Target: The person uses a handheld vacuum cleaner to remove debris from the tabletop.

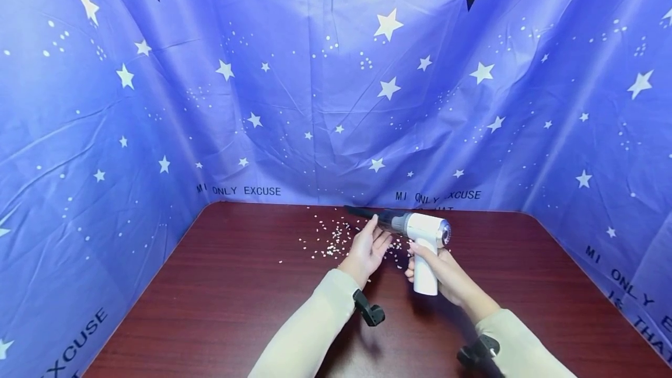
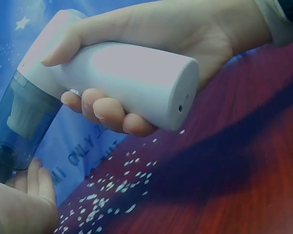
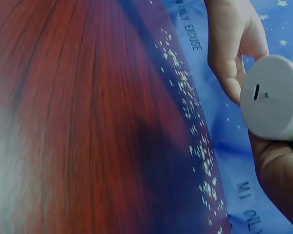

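Note:
A white handheld vacuum (image 1: 426, 227) with a see-through dark barrel (image 2: 27, 117) and a black nozzle (image 1: 358, 211) is held above the table, its nozzle pointing left. My right hand (image 1: 446, 270) grips the white handle, fingers curled round it and thumb along its upper side. At the front of the barrel, my left hand (image 1: 367, 248) holds the nozzle's base between thumb and fingers; part of that contact is hidden. Small white bits (image 1: 336, 244) lie scattered on the table below and beyond the hands. The handle's end (image 3: 269, 97) faces the right wrist camera.
The dark red wooden table (image 1: 210, 290) reaches back to a blue star-patterned cloth (image 1: 315, 104), which hangs on the left, back and right sides. Black wrist mounts sit on both pale sleeves (image 1: 310, 328).

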A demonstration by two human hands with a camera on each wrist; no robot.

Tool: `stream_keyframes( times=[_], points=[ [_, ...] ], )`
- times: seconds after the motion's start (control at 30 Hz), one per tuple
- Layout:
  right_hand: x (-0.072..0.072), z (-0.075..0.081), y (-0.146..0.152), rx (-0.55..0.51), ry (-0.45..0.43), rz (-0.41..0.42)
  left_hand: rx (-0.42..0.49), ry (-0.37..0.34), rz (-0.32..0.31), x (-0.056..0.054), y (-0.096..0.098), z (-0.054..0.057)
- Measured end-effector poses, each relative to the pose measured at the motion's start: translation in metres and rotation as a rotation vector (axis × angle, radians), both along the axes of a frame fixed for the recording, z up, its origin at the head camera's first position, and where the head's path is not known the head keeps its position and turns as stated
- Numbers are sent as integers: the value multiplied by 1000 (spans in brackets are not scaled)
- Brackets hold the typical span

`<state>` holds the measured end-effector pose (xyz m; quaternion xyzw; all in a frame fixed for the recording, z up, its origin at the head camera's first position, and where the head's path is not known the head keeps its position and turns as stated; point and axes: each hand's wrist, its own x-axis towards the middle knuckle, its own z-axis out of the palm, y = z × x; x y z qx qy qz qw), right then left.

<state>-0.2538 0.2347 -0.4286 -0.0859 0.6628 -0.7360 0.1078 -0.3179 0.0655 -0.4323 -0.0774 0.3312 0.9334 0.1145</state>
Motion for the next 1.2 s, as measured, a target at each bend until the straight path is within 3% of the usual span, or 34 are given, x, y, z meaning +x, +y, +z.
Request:
stream_keyframes(
  times=[0.37,0.77,1.2],
  points=[
    [-14,-6,-36,-27,-37,-74,-57,-44,41,-13,-17,-2],
    [-31,-2,-57,-68,-118,-199,-67,17,4,-32,-23,-1],
    [-41,-5,-68,-131,-193,-210,-86,-3,22,-39,-25,-8]
  ],
)
